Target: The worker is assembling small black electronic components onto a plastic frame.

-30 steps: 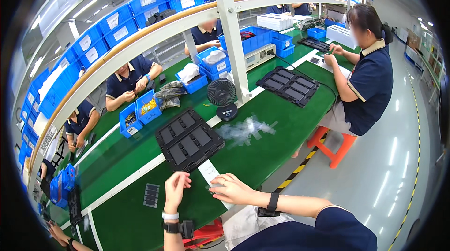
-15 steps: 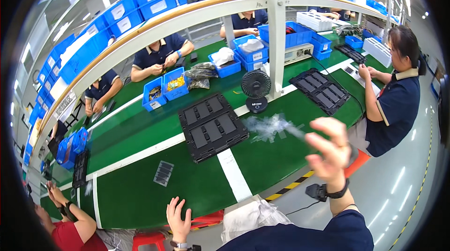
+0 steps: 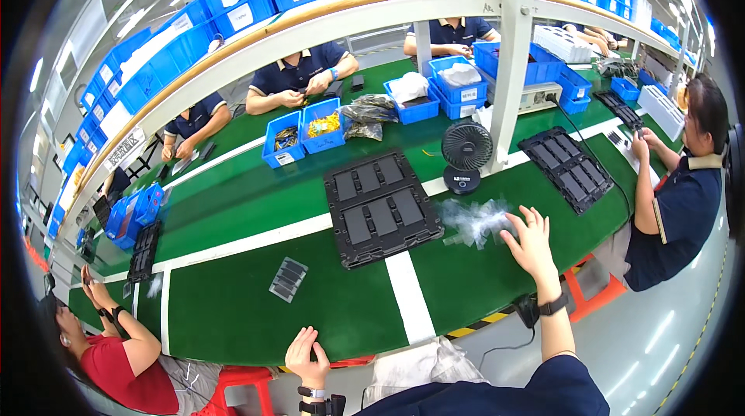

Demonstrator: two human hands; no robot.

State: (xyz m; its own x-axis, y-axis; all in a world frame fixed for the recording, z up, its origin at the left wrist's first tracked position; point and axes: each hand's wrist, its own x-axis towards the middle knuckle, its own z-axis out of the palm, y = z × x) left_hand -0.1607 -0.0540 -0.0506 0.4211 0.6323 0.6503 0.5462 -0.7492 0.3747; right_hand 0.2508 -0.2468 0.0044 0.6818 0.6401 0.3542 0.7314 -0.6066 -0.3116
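My right hand (image 3: 531,244) reaches over the green table with its fingers apart. Its fingertips are at the right edge of a crumpled pile of clear plastic film pieces (image 3: 475,221); whether they touch it I cannot tell. My left hand (image 3: 308,358) rests at the near table edge, fingers stretched out and nothing in it. Ahead of it lies a small sheet of grey rectangular pieces (image 3: 288,279). A black tray (image 3: 383,241) with dark rectangular pads in its slots lies flat between the sheet and the film pile.
A small black fan (image 3: 466,148) stands behind the film, beside a white post (image 3: 513,59). Another black tray (image 3: 566,168) lies to the right. Blue bins (image 3: 323,126) hold small parts. Co-workers sit around the table, one in red (image 3: 128,358) at left.
My right hand has come down and forward to the edge of the film pile. My left hand stays by the table edge. The whole view has shifted, so the scene sits further right.
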